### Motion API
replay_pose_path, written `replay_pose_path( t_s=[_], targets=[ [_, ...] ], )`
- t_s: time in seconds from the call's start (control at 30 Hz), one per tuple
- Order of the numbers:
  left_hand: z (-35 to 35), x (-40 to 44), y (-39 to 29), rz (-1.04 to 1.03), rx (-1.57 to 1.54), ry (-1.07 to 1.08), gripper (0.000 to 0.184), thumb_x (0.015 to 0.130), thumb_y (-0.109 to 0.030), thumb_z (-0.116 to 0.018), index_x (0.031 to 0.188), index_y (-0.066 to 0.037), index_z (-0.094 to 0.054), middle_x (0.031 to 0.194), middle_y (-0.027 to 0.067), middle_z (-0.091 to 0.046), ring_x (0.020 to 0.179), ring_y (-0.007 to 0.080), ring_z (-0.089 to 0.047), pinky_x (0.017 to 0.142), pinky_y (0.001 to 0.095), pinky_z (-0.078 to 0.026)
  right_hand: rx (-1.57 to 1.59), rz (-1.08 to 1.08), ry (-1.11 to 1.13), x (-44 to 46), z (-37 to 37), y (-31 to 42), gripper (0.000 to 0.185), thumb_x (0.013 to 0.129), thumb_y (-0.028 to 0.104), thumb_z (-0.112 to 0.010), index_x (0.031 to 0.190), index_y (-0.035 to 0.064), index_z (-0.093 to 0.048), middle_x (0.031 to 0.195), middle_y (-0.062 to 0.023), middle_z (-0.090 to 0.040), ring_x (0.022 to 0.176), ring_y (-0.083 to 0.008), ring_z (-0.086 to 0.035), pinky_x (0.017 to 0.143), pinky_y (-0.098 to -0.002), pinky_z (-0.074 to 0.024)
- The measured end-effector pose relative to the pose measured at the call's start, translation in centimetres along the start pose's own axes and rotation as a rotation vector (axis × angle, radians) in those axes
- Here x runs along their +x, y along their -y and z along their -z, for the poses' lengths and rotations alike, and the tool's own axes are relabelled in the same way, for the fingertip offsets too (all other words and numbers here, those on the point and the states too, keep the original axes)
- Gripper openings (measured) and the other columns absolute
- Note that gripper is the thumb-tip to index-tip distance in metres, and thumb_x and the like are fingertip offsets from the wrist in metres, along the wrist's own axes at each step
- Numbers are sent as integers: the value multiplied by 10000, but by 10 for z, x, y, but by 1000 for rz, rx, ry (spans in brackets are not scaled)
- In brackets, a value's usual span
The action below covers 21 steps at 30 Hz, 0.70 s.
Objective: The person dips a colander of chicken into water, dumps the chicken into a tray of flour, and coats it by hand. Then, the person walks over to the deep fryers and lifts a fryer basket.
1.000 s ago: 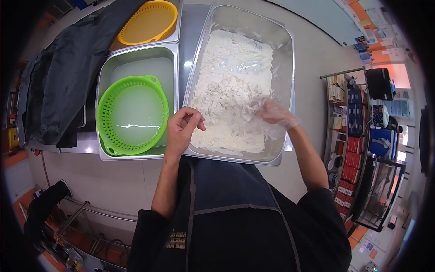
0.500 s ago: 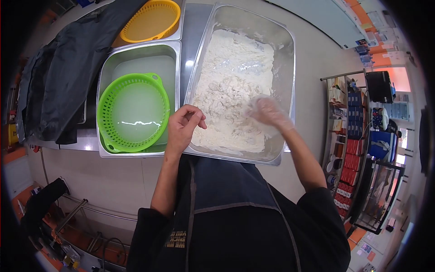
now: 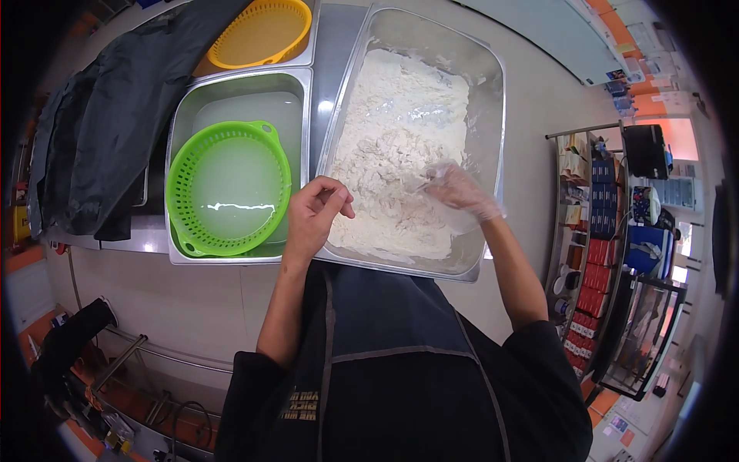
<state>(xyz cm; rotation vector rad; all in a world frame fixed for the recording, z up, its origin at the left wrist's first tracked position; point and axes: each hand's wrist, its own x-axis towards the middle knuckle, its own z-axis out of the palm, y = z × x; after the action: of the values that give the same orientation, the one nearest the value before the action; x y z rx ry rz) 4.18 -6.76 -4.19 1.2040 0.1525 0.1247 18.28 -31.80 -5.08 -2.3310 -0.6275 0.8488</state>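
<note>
My right hand [image 3: 456, 189] wears a loose clear plastic glove and is over the flour [image 3: 392, 154], its fingers bent and slightly apart at the crumbly surface. I make out nothing held in it. The flour lies in a deep steel pan [image 3: 486, 108], smooth at the far end and lumpy in the middle. My bare left hand [image 3: 317, 212] hovers by the pan's left rim, fingers curled in and thumb against them, with nothing visible inside. Left of that hand, a green plastic basket [image 3: 178, 223] sits in a steel pan of cloudy liquid [image 3: 231, 112].
A yellow basket [image 3: 296, 23] sits in another container at the far left. Dark cloth [image 3: 115, 131] drapes over the counter's left side. Shelving with red and blue packages [image 3: 596, 266] stands to the right, and a metal rail [image 3: 177, 362] runs at lower left.
My right hand has shifted slightly left in the flour, and its fingers have loosened a little. My left hand is almost unmoved. The view has shifted slightly.
</note>
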Motion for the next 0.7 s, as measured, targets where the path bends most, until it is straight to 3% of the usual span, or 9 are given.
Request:
replay_pose_path(
  t_s=[0.1,0.2,0.3,0.37,0.43,0.53,0.63,0.7],
  targets=[
    [1,0,0,-3,5,-1,81,858,-45,-537,834,31,-547,752,84,-586,637,130,-587,605,248,-484,35,157,-45,-13,15,16,356,765,339,-592,777,-18,-588,663,-183,-565,601,-264,-537,640,-385,-448],
    [0,1,0,-8,6,2,82,860,-46,-537,834,32,-546,752,84,-585,637,132,-587,606,250,-484,-480,80,-50,-4,12,26,412,787,373,-554,740,-36,-575,650,-180,-558,623,-263,-552,662,-391,-451],
    [0,0,0,-11,9,4,83,862,-46,-536,835,32,-546,753,84,-585,636,133,-588,606,250,-482,-506,36,-9,16,-12,18,435,812,383,-510,735,-40,-577,698,-224,-568,696,-290,-577,710,-405,-450],
    [0,0,0,-14,10,3,84,863,-47,-536,836,32,-545,754,85,-585,633,135,-588,607,250,-480,-396,152,-28,22,-35,28,308,801,306,-565,896,13,-574,909,-161,-591,896,-256,-563,827,-336,-446],
    [0,0,0,-15,10,4,86,864,-48,-537,838,34,-544,755,85,-585,628,137,-587,609,250,-479,-548,450,-328,36,-66,34,280,825,275,-540,952,25,-549,973,-151,-586,928,-265,-563,847,-332,-442],
    [-1,0,1,-12,10,1,87,863,-47,-537,839,37,-543,756,89,-585,624,138,-586,612,251,-479,-615,585,-471,53,-110,31,259,803,228,-520,924,1,-546,957,-190,-585,887,-341,-585,725,-437,-455],
    [0,1,0,-5,43,1,87,862,-45,-538,837,38,-543,758,93,-586,628,139,-587,614,249,-477,-111,275,69,42,-112,26,330,758,226,-574,985,-12,-540,966,-197,-591,900,-353,-577,749,-433,-449],
    [-1,1,-1,-4,25,3,87,861,-46,-539,835,37,-544,759,95,-587,629,138,-586,614,250,-476,-233,246,219,23,-118,23,330,737,247,-598,930,-17,-553,914,-200,-599,851,-347,-584,732,-431,-453]
  ],
)
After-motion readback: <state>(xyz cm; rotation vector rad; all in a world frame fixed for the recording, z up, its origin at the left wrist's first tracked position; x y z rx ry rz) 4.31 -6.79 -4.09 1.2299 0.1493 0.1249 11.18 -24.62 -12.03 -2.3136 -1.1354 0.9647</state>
